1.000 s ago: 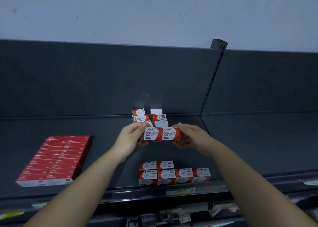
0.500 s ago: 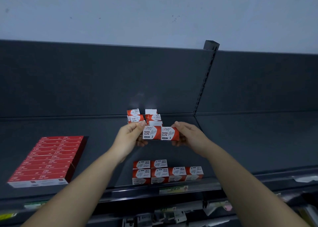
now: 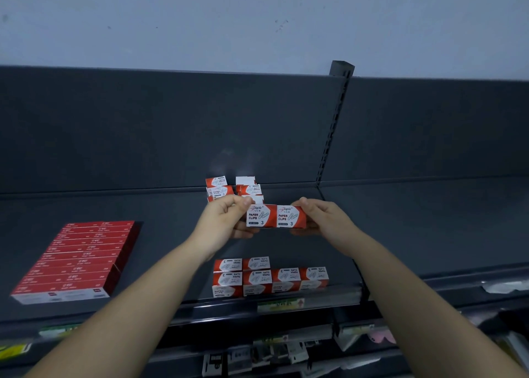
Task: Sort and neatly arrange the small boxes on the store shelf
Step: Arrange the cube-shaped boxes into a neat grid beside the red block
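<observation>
Two red-and-white paper clip boxes [image 3: 275, 216] are held side by side above the dark shelf [image 3: 429, 228]. My left hand [image 3: 223, 220] grips their left end and my right hand [image 3: 323, 220] grips their right end. At the shelf's front edge stands a neat group of the same boxes [image 3: 269, 279], a row with two more behind it. An untidy pile of such boxes [image 3: 233, 190] lies at the back of the shelf, partly hidden behind my hands.
A flat block of long red boxes [image 3: 77, 260] lies on the left of the shelf. A slotted upright post [image 3: 335, 125] divides the back panel. Price tags run along the shelf lip [image 3: 280, 304], with hanging goods below.
Both hands with the pair of boxes stay at about the same spot above the shelf; the view shifts slightly to the right.
</observation>
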{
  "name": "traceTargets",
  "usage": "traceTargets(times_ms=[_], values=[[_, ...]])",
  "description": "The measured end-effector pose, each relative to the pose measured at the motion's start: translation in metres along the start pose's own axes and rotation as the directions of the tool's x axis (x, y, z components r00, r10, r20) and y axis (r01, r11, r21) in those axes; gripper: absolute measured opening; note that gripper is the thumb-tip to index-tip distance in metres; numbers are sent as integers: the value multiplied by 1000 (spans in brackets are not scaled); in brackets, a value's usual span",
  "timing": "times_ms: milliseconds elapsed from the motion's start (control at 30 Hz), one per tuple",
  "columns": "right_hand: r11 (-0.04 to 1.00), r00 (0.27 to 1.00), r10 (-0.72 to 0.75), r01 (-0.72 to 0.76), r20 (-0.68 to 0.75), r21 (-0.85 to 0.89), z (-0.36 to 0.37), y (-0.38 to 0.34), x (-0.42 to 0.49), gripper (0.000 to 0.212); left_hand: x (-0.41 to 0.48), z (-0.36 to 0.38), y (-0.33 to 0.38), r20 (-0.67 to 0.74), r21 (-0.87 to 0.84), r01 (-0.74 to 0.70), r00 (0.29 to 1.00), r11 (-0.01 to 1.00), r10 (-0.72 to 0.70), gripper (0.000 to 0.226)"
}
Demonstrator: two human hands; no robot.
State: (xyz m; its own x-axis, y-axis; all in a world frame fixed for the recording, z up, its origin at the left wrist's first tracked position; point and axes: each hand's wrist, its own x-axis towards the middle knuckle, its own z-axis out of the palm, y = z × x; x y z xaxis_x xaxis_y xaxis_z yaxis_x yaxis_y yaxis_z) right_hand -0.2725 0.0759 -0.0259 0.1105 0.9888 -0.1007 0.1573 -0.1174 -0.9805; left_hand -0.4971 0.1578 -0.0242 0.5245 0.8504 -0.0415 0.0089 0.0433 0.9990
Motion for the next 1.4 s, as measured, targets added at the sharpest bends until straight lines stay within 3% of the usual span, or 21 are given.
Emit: traceTargets(times_ms=[100, 233, 433, 633, 767, 967, 1167, 1400], values=[[1000, 1000, 15, -14, 7, -20, -6, 2, -5, 48, 1, 7, -2, -13, 31, -2, 1000, 1000, 3, 33], [998, 1000, 19, -19, -6, -56, -16, 7, -12, 44, 4, 13, -7, -30, 218, -84, 995, 972, 93, 32], [985, 999, 44, -47, -22, -167, -34, 26, -19, 29, 4, 29, -14, 45, 350, -64, 998, 934, 52, 16], [956, 996, 86, -90, -24, -279, -50, 48, -22, 25, 9, 46, -37, 44, 680, -65, 998, 730, 47, 13], [905, 993, 119, -104, 12, -413, -52, 57, -21, 16, 9, 57, -39, 93, 803, -101, 995, 588, 43, 20], [883, 987, 159, -132, 21, -451, -51, 61, -14, 18, 19, 52, -41, 108, 855, -59, 992, 515, -65, 12], [903, 983, 182, -160, 17, -398, -47, 58, -13, 16, 23, 52, -39, 119, 883, -55, 987, 466, -108, 24], [909, 970, 241, -219, 19, -355, -50, 60, -17, 13, 24, 47, -40, 161, 849, -41, 970, 527, -183, 21]])
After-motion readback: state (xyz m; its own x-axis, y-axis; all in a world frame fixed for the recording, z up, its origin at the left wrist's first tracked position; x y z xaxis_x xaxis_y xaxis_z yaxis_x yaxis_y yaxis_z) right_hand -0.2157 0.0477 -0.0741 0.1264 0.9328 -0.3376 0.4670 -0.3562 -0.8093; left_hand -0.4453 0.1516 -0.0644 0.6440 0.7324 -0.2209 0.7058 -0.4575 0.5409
